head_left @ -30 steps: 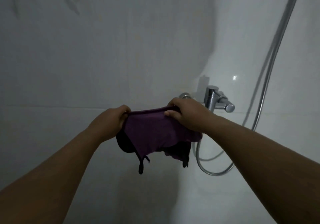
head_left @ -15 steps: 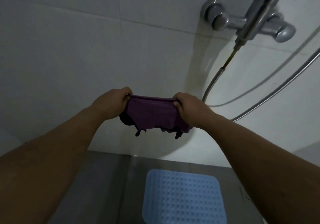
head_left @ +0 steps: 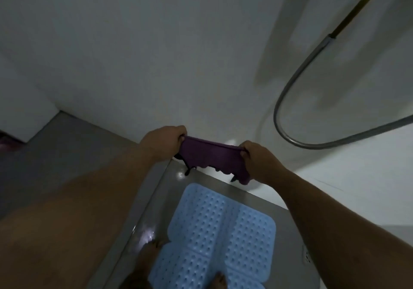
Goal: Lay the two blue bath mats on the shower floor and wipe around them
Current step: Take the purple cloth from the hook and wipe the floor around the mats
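A purple cloth (head_left: 212, 159) with black straps hangs stretched between my two hands, low in front of the white shower wall. My left hand (head_left: 166, 140) grips its left end and my right hand (head_left: 257, 158) grips its right end. Below them a light blue studded bath mat (head_left: 223, 224) lies flat on the grey shower floor (head_left: 288, 253). A second blue mat (head_left: 185, 270) overlaps its near edge. My bare feet stand on the near mat, one at its left edge and one near the middle.
A metal shower hose (head_left: 290, 83) loops down the white wall on the right. A grey raised ledge (head_left: 67, 145) runs along the left of the floor. A wet shine shows on the floor left of the mats.
The view has tipped down from the tap to the floor. My hands lowered the cloth toward the bottom of the wall, still gripping both ends. Both mats and my feet came into sight.
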